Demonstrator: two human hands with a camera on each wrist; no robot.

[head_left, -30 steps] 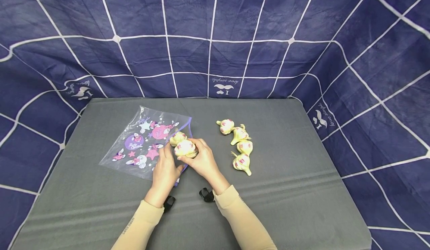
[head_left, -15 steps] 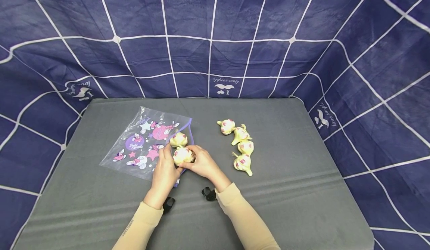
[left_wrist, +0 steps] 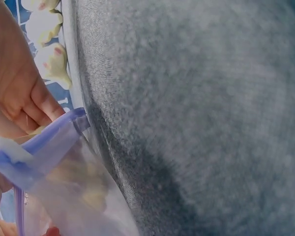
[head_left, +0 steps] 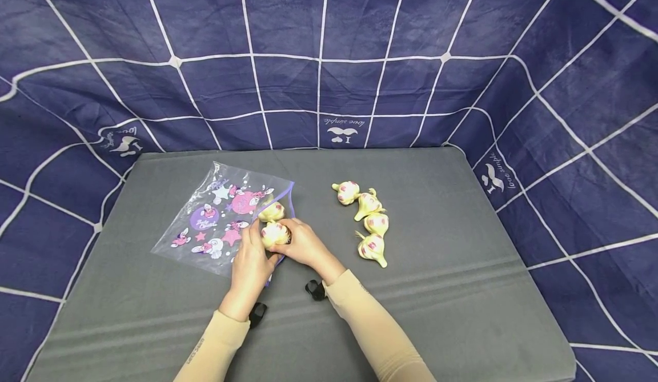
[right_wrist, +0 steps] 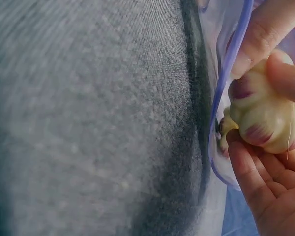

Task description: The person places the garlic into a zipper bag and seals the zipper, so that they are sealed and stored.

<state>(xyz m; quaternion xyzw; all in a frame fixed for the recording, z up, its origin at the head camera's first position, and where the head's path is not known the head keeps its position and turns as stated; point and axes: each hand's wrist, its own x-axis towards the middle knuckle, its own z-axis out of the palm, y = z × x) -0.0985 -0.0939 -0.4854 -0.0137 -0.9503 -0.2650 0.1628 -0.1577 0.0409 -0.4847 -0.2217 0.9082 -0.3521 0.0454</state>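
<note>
A clear zip bag point(head_left: 205, 230) with cartoon prints and a purple zip edge lies at the left in the head view. My left hand point(head_left: 248, 269) pinches the bag at its mouth. In my right hand point(head_left: 307, 246) is a garlic bulb point(head_left: 275, 234) with purple-pink patches, held between thumb and fingers at the mouth. Another garlic bulb point(head_left: 272, 211) sits just beyond it, partly behind the zip edge. The right wrist view shows the held garlic bulb point(right_wrist: 260, 115) up close beside the purple zip edge point(right_wrist: 225, 78). Fingers hide part of the held bulb.
To the right of the hands, several garlic bulbs point(head_left: 371, 247) lie in an uneven row on the grey table point(head_left: 452, 290). A blue cloth with white lines point(head_left: 288, 79) stands behind and at the sides. Black wrist devices point(head_left: 315, 290) sit beneath both wrists.
My right hand has shifted slightly left and toward me with the garlic bulb, bringing it further into the bag's mouth. My left hand stays almost still; the loose bulbs have not moved.
</note>
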